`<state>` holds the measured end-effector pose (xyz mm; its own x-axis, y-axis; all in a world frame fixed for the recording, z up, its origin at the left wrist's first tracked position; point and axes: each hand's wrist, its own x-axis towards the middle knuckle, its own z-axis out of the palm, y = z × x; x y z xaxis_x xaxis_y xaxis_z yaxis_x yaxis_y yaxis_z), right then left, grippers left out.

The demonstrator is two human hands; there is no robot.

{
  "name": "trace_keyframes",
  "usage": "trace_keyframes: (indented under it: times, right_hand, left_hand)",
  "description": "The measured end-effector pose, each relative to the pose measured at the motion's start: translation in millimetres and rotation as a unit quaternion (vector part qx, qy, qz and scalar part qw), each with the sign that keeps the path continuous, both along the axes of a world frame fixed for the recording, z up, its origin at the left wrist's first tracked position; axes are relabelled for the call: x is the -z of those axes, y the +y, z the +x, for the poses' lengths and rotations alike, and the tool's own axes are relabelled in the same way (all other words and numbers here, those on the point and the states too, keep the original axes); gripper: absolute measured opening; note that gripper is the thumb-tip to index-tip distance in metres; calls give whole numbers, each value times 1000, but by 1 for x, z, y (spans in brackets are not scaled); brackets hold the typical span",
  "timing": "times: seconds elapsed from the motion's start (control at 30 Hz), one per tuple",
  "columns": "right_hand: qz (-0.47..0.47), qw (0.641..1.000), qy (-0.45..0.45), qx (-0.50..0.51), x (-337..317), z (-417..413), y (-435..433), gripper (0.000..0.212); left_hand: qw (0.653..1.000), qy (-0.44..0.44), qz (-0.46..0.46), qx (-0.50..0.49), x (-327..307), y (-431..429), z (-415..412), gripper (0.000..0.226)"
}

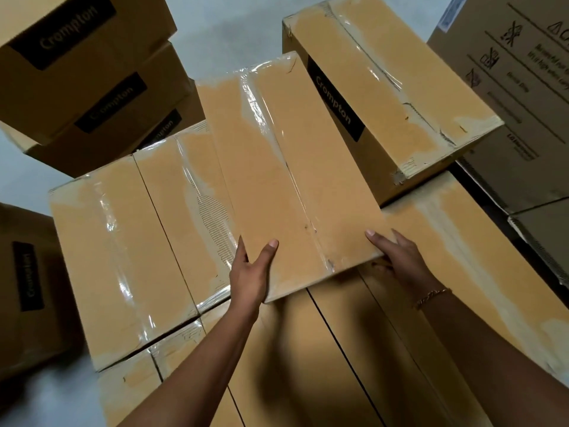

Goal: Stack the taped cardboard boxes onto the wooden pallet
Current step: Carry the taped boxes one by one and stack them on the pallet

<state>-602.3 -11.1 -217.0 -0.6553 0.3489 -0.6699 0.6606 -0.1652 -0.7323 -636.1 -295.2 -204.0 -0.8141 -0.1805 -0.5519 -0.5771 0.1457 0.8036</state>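
Pale floor (221,23) is seen beyond stacked boxes (117,257), over which a taped cardboard box (286,167) is gripped at its near edge by left hand (251,272) and right hand (397,257).

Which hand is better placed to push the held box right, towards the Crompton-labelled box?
Probably the left hand: it grips the held box at its near left corner, fingers along the left side. The right hand holds the near right corner.

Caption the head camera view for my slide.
Left hand and right hand hold a taped box over stacked boxes.
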Motion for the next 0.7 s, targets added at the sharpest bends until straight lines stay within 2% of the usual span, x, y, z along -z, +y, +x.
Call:
trace_keyframes:
  times: [0.1,0.17,0.3,0.5,0.53,0.6,0.67,0.7]
  right_hand:
    - [8,1000,14,-11,-9,-22,11,60]
    - [4,1000,28,6,-10,-35,17,52]
    - [16,999,22,47,-3,-56,27,87]
    - [-54,989,22,136,13,-41,23,99]
    - [-75,986,14,148,14,-37,18,95]
    - [-108,981,4,160,15,-32,7,74]
    - [-119,980,9,158,15,-33,-1,53]
    - [-117,980,14,160,15,-36,-2,50]
  left_hand:
    - [1000,-3,2,-1,0,17,-17,94]
    - [1000,-1,4,-6,1,28,-26,96]
    - [1000,-7,6,-22,4,48,-37,97]
    - [1000,-12,1,-22,11,56,-36,99]
    - [1000,-16,6,-21,11,56,-36,101]
    - [999,-23,15,-19,14,56,-37,105]
    - [999,-23,20,-23,15,57,-37,105]
    - [999,-18,22,-24,16,57,-39,104]
